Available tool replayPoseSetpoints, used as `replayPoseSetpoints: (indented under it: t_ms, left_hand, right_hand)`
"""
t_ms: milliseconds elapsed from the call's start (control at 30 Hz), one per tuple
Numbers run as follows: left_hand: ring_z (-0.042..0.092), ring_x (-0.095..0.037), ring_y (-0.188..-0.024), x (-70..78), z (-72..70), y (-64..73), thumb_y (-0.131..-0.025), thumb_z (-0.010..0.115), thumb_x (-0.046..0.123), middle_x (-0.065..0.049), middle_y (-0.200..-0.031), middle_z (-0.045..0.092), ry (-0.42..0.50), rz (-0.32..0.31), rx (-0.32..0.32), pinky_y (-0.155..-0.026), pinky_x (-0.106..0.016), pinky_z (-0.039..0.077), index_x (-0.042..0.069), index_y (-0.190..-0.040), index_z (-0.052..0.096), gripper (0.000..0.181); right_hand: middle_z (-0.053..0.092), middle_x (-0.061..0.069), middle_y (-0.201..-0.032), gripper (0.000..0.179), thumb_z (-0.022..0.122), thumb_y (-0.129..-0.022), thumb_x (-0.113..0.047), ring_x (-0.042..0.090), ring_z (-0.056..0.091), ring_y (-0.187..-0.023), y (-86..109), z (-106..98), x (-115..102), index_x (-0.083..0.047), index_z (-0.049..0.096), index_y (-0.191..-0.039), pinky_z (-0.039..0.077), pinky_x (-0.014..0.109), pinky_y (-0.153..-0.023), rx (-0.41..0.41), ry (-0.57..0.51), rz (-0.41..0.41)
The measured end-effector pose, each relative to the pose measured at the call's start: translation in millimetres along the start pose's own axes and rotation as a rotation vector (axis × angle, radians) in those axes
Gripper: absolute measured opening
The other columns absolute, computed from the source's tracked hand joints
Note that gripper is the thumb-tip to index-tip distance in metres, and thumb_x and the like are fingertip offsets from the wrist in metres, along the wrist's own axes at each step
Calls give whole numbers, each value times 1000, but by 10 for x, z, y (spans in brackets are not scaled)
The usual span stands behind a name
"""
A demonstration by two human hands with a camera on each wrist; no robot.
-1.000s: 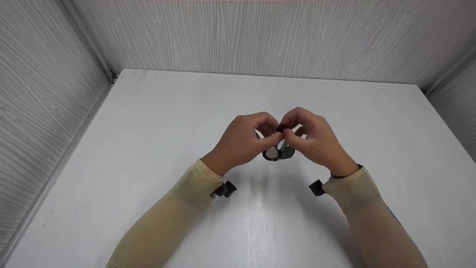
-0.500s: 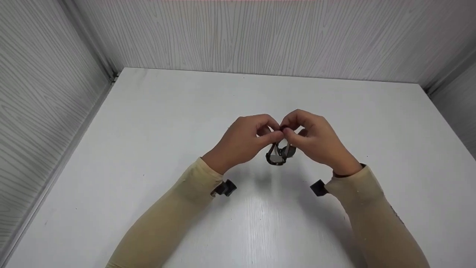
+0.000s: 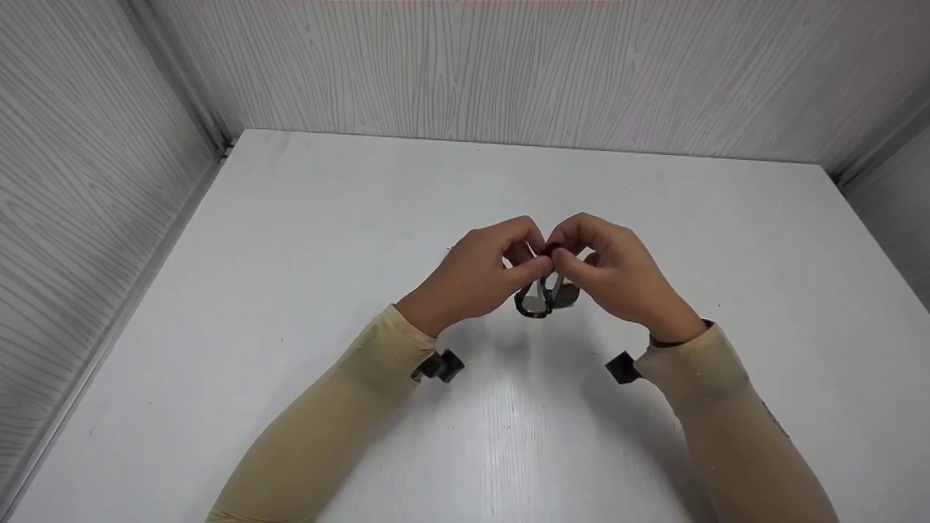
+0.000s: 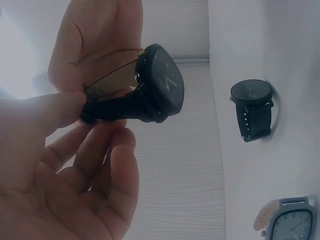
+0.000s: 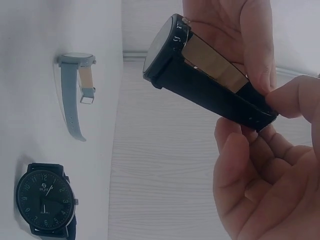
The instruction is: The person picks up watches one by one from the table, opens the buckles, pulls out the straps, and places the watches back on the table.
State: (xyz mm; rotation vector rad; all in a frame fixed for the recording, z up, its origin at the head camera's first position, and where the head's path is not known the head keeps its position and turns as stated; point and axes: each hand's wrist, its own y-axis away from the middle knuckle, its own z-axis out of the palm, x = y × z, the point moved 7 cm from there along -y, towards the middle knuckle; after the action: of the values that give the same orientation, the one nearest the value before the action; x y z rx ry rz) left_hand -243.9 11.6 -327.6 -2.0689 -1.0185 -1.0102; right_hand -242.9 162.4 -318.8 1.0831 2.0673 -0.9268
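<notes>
A black wristwatch point(image 3: 532, 314) hangs by its closed strap loop from both hands, above the white table. My left hand point(image 3: 485, 270) and right hand point(image 3: 616, 274) meet fingertip to fingertip, pinching the strap end between thumbs and fingers. In the left wrist view the held watch's dial point(image 4: 167, 82) faces down toward the table. The right wrist view shows its strap point(image 5: 210, 97) pinched far from the case. My fingers cover the buckle area. Another black wristwatch point(image 5: 45, 200) and a grey-blue wristwatch with a square face point(image 4: 292, 225) lie on the table.
The white table point(image 3: 363, 196) spreads around the hands. Pale wood-patterned panels point(image 3: 472, 73) stand at its back and sides. Small black cameras point(image 3: 623, 367) are strapped near the wrists, below the sleeves' cuffs.
The hanging watch dips slightly, then comes back up, its case turning a little. Both hands stay nearly in place and keep pinching the strap.
</notes>
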Motion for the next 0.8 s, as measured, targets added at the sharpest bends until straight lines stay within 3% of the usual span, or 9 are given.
replayPoseSetpoints:
  t_ms: [300, 800]
  left_hand:
    - [65, -7, -87, 49, -18, 3, -103, 65, 21, 7, -94, 70, 65, 101, 61, -93, -29, 50, 16, -102, 64, 5]
    - [67, -8, -86, 135, -47, 1, -102, 64, 19, 5, -92, 70, 139, 198, 107, -86, -31, 51, 12, -100, 64, 7]
  right_hand:
    - [64, 6, -90, 8, 58, -103, -6, 27, 64, -81, 10, 14, -48, -1, 63, -109, 53, 23, -59, 33, -52, 11]
    - [63, 10, -88, 9, 50, -106, -5, 23, 58, -70, 19, 33, -99, -1, 56, -111, 46, 28, -48, 37, -164, -1]
